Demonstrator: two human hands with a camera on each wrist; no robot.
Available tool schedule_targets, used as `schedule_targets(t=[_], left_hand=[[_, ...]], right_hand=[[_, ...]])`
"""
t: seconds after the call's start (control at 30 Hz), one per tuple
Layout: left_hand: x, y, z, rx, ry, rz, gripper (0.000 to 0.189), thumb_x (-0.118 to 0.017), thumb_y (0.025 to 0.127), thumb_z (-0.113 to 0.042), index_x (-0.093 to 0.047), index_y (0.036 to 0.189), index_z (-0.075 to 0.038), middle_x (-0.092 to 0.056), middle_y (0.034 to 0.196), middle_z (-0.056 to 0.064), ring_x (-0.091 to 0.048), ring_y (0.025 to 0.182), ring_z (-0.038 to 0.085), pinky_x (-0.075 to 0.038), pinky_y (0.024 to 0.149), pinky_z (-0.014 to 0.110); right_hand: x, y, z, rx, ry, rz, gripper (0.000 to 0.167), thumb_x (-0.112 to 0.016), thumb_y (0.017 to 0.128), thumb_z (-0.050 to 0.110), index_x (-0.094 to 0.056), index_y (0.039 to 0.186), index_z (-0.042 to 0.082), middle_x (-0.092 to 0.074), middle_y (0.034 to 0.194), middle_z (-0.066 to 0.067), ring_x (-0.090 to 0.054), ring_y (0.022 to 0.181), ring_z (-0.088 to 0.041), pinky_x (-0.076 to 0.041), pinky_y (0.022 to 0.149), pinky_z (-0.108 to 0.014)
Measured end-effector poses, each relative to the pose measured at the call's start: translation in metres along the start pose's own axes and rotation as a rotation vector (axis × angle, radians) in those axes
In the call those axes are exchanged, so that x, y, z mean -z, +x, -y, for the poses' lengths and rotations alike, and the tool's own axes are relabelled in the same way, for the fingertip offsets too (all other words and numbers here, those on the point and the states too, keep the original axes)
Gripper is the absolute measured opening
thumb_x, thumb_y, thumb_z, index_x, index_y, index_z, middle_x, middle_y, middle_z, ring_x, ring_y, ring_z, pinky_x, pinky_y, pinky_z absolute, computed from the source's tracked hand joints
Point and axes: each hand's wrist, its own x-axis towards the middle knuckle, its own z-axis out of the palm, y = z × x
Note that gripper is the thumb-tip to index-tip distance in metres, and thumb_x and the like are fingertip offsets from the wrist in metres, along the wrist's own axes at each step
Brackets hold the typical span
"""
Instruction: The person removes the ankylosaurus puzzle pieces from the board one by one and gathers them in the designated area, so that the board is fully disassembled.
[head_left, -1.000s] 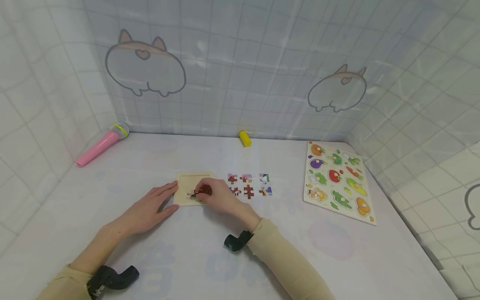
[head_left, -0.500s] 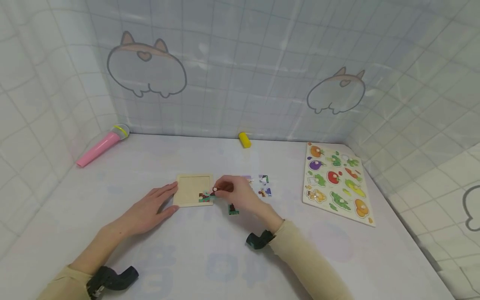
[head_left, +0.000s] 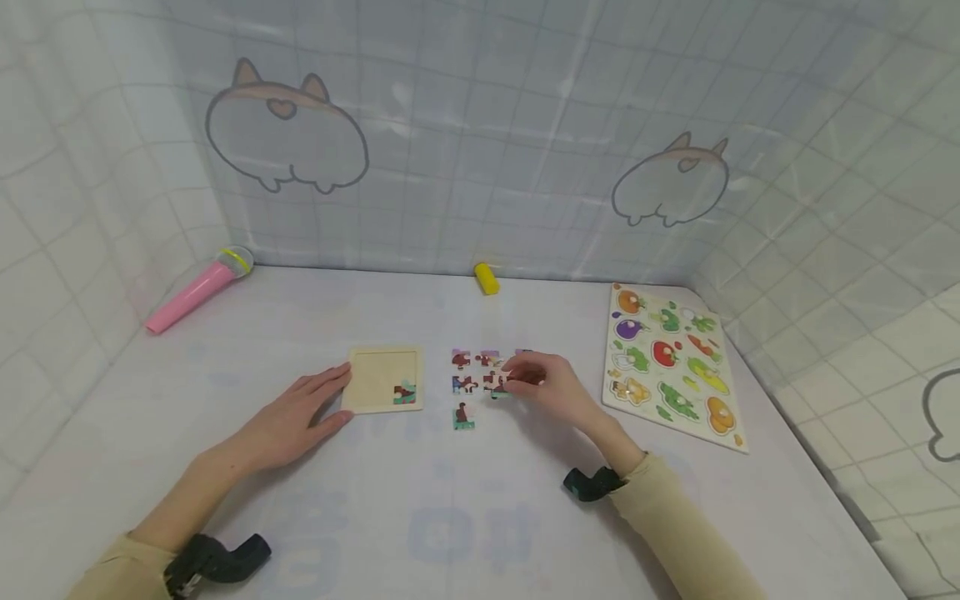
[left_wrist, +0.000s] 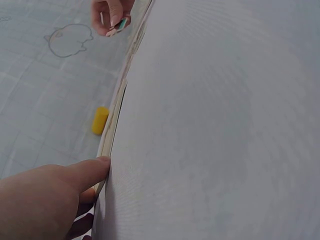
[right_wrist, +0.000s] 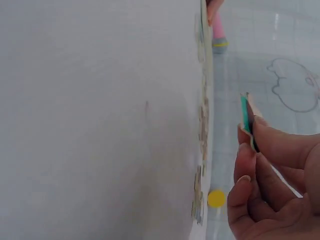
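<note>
A shallow wooden puzzle tray [head_left: 384,367] lies on the table, one puzzle piece [head_left: 405,392] in its lower right corner. At the tray's left edge rests my left hand [head_left: 296,421], thumb and fingers extended against the rim. My right hand [head_left: 551,385] pinches a brown and teal puzzle piece [right_wrist: 246,114] between thumb and fingers, above the loose pieces. The right wrist view shows this piece raised off the table. Loose pieces sit in rows right of the tray, including a brown piece [head_left: 461,359] and a nearer one [head_left: 463,416]. The right hand partly hides others.
A vegetable peg board [head_left: 693,379] lies at the right. At the back stands a yellow cylinder [head_left: 487,279], lying on its side. A pink toy microphone [head_left: 197,293] is at the far left. Tile-patterned sheets wall the table at the back and sides.
My right hand has moved right, from over the tray to above the loose pieces, still pinching a piece. It uncovered the piece in the tray's corner. My left hand stays at the rim.
</note>
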Motion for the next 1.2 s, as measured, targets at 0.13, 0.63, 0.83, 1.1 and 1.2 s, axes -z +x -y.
schedule_targets(t=[0.13, 0.63, 0.83, 1.1, 1.2], left_hand=[[0.000, 0.000, 0.001, 0.002, -0.006, 0.004, 0.070, -0.057, 0.101, -0.043, -0.038, 0.152, 0.000, -0.034, 0.160, 0.018, -0.032, 0.143, 0.043, -0.033, 0.112, 0.061], [0.001, 0.000, -0.001, 0.012, -0.005, 0.004, 0.071, -0.056, 0.101, -0.044, -0.037, 0.152, 0.000, -0.034, 0.160, 0.018, -0.033, 0.143, 0.042, -0.033, 0.113, 0.061], [0.000, 0.002, -0.001, 0.011, 0.006, 0.009, 0.071, -0.057, 0.100, -0.044, -0.037, 0.153, -0.001, -0.034, 0.160, 0.018, -0.033, 0.143, 0.042, -0.034, 0.113, 0.060], [-0.001, 0.002, 0.002, 0.007, 0.009, 0.010, 0.071, -0.057, 0.100, -0.045, -0.037, 0.153, -0.001, -0.034, 0.160, 0.018, -0.033, 0.143, 0.042, -0.033, 0.113, 0.060], [-0.001, 0.002, 0.002, 0.007, 0.009, 0.008, 0.071, -0.057, 0.100, -0.044, -0.037, 0.152, 0.000, -0.034, 0.160, 0.018, -0.033, 0.144, 0.042, -0.032, 0.113, 0.060]], right_hand=[[0.004, -0.006, -0.008, -0.051, 0.007, -0.011, 0.018, -0.074, 0.091, 0.015, -0.073, 0.109, 0.011, -0.072, 0.096, -0.001, -0.065, 0.087, -0.016, -0.054, 0.078, -0.026], [-0.004, -0.009, -0.007, 0.002, -0.068, 0.101, 0.010, -0.077, 0.089, 0.018, -0.075, 0.099, 0.019, -0.069, 0.090, 0.006, -0.060, 0.083, -0.015, -0.052, 0.076, -0.025], [-0.006, -0.011, -0.009, 0.009, -0.076, 0.139, 0.009, -0.077, 0.089, 0.016, -0.075, 0.097, 0.020, -0.069, 0.090, 0.008, -0.061, 0.083, -0.013, -0.053, 0.077, -0.024], [-0.012, -0.011, -0.010, 0.073, -0.118, 0.147, 0.010, -0.075, 0.090, 0.015, -0.073, 0.100, 0.018, -0.067, 0.092, 0.007, -0.058, 0.083, -0.012, -0.050, 0.075, -0.023], [-0.013, -0.011, -0.011, 0.091, -0.134, 0.141, 0.011, -0.075, 0.090, 0.013, -0.071, 0.100, 0.016, -0.066, 0.092, 0.007, -0.057, 0.082, -0.011, -0.050, 0.073, -0.023]])
